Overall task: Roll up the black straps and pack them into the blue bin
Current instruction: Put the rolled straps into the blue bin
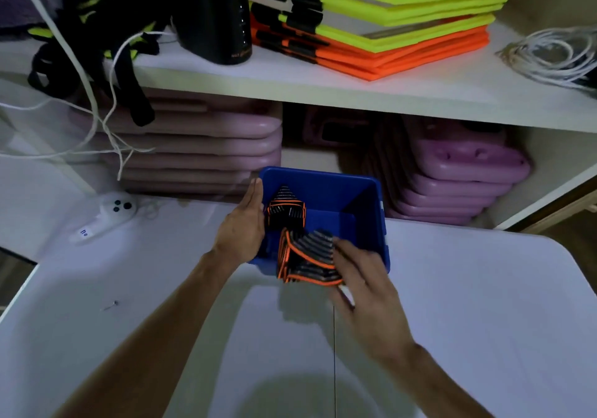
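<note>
A white table [452,304] fills the lower part of the view, its far right corner rounded, with a thin seam running down the middle. At its far edge sits a blue bin [326,188], just in front of a white shelf unit [323,88].

The left hand [244,227] lies flat against the bin's left wall, fingers straight and together, holding nothing. The right hand [361,275] grips a rolled black strap with orange edging [307,261], fingers curled over it, at the bin's near rim, partly over the inside. A second rolled strap [286,209] already lies inside the bin, against the left wall, close to the held one; whether the two touch is unclear.

On the table to the left rests a white controller [108,215] with dark buttons, well apart from the bin, and a small metal bit [111,304] lies nearer the front.

The shelf above carries a stack of neon yellow and orange frames [403,20], a tall black and yellow bottle [214,13], a coil of white cable [555,55] on the right, and a tangle of black and yellow straps [90,39] at the left, with white cords [106,126] hanging down. Below the shelf, pink foam pads [200,149] are stacked on both sides of a divider. The room is dim.
</note>
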Demonstrator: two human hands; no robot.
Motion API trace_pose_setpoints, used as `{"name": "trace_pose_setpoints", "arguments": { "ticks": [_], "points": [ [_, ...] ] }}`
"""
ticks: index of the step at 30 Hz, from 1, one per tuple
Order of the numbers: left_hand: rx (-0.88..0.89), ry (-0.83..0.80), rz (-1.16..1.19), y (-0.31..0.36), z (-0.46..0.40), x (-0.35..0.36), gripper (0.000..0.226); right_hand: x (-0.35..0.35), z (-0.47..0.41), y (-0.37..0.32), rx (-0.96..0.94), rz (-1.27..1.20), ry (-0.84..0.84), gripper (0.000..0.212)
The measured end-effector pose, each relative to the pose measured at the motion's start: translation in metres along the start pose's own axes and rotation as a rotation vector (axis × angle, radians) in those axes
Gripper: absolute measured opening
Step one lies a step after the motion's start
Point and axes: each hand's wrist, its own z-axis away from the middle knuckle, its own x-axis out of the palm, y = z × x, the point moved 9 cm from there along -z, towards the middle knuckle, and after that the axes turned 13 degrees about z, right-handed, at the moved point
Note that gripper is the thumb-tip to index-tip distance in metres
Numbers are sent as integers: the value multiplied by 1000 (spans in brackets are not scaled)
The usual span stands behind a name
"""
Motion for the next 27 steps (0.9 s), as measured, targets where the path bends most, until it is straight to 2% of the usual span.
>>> {"name": "trace_pose_setpoints", "arguments": {
  "ticks": [3, 8, 11, 13, 17, 23, 27],
  "points": [
    [-1, 4, -4, 2, 2, 0, 61, 5, -44, 37, 69, 86, -108, 46],
    [15, 7, -7, 2, 1, -1, 63, 74, -76, 82, 113, 260, -562, 35],
    [37, 22, 25, 1, 1, 0, 64, 107, -74, 85, 108, 345, -721, 37],
    [60, 20, 30, 0, 1, 1, 63, 122, -74, 86, 147, 345, -741, 37],
    [80, 9, 27, -2, 0, 2, 67, 140, -76, 92, 240, 310, -724, 56],
    [77, 21, 5, -6, -2, 5, 69, 147, -74, 107, 397, 159, -732, 30],
    [81, 10, 35, -9, -2, 8, 69, 151, -73, 111, 436, 152, -748, 32]
  ]
}}
